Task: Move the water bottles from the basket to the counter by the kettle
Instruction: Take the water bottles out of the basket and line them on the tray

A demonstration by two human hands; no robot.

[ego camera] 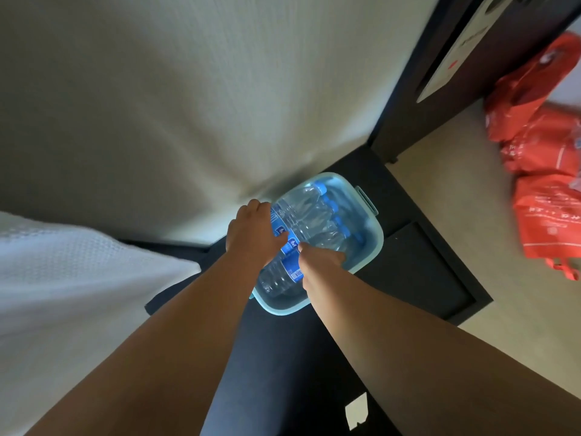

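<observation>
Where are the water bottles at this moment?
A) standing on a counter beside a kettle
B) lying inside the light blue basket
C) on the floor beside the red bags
B: the water bottles lie side by side inside the light blue basket, both hands on them.

Bare sleeveless forearms; dark navy trousers (pixel 283 372) below.

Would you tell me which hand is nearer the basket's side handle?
Right. The right hand reaches into the basket on the side handle's side; the left hand is at the opposite rim.
</observation>
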